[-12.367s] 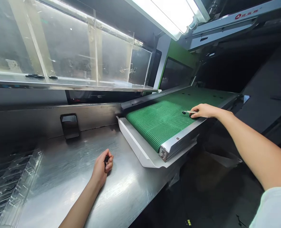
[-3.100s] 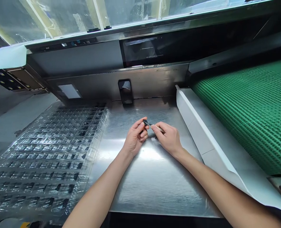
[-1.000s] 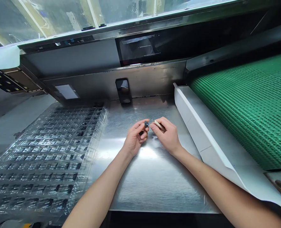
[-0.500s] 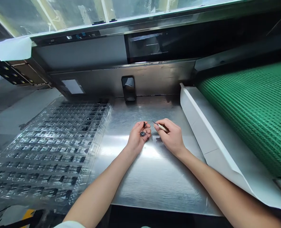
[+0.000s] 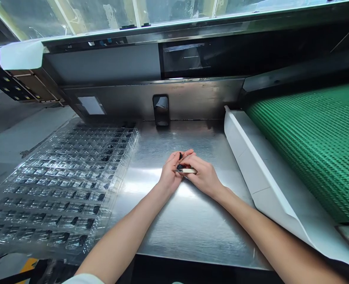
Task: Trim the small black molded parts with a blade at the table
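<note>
My left hand is palm up over the metal table, its fingers curled around small black parts. One black part sits between thumb and fingertips. A second, round black part lies in the palm, partly covered by my right fingers. My right hand meets the left one and grips a craft knife with a pale handle. Its dark tip points left across the left palm, near the round part. Whether the right fingertips also pinch the round part is hard to make out.
Stacked clear plastic trays, with black parts in some pockets, stand at left. A phone leans on the back panel. At right, a white guard borders a green conveyor belt. The metal table lies under my arms.
My right hand has moved left against my left hand, and the knife has turned from pointing up-left to lying almost level across the palm. The left hand stays in place, holding the black parts.
</note>
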The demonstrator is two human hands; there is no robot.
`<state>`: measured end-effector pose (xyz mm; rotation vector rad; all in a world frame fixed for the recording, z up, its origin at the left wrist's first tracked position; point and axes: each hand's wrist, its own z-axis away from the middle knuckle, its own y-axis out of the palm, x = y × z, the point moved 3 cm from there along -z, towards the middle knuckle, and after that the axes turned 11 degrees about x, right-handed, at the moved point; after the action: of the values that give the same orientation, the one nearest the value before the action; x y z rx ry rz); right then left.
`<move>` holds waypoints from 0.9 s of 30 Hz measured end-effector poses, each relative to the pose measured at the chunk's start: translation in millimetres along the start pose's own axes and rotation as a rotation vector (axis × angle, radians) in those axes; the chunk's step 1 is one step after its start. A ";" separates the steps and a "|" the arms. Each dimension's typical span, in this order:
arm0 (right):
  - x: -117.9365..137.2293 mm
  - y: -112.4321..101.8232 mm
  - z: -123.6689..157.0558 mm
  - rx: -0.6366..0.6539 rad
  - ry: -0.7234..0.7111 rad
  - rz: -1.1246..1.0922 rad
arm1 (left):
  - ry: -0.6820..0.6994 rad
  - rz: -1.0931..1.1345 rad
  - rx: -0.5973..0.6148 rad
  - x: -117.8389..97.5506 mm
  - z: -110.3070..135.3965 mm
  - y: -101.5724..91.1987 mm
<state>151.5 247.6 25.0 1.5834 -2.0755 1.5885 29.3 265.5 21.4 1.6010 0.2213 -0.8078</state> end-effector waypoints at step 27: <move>-6.6 -18.2 -3.1 -0.216 0.323 -0.308 | -0.115 -0.273 0.035 -3.6 3.2 6.9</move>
<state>166.6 255.6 34.5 1.3853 -1.6791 1.3563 29.4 262.1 29.1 1.5707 0.3505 -1.1158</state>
